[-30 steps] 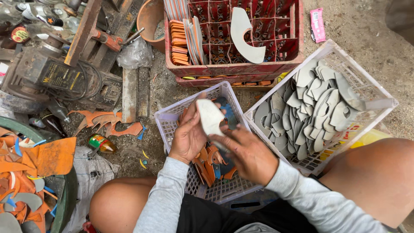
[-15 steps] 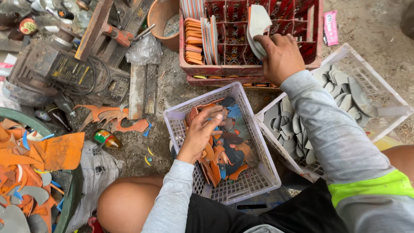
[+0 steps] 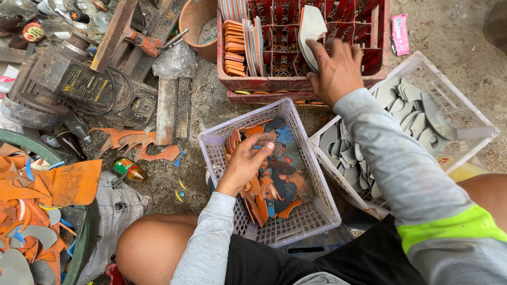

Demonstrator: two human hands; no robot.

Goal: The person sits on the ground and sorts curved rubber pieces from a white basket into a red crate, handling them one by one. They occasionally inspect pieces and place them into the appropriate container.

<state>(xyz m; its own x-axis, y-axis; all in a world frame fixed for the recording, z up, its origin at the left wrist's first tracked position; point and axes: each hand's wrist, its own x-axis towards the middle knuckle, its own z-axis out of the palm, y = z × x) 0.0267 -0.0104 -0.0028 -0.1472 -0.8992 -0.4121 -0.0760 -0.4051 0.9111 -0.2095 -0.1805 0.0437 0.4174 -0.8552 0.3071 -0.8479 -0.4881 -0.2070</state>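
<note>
Right now my right hand [image 3: 335, 71] is stretched to the red crate [image 3: 377, 79], fingers [image 3: 317, 50] pinched on a pale grey sole piece [image 3: 311, 29] standing on edge in a compartment. My left hand [image 3: 248, 161] is down in the lilac basket [image 3: 214, 150], fingers curled around an orange cut piece [image 3: 256, 130]. I judge this sorting; next I'd seat the grey piece upright before letting go.
</note>
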